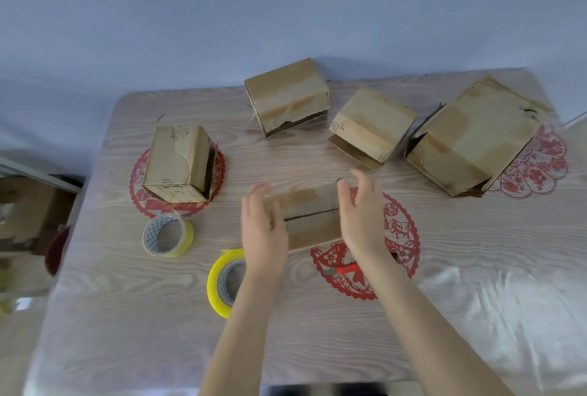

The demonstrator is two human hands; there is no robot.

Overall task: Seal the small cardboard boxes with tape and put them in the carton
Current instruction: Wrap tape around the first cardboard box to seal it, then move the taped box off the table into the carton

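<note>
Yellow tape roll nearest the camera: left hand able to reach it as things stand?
Probably yes. The yellow tape roll lies partly under the left wrist, nothing stacked on it. The left hand is open by the small box, holding nothing; a short pull back should do.

left hand fingers straight, right hand fingers relaxed, palms facing each other

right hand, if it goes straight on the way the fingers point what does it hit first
Probably the open flap of the box just beyond the right hand, though its height is unclear.
</note>
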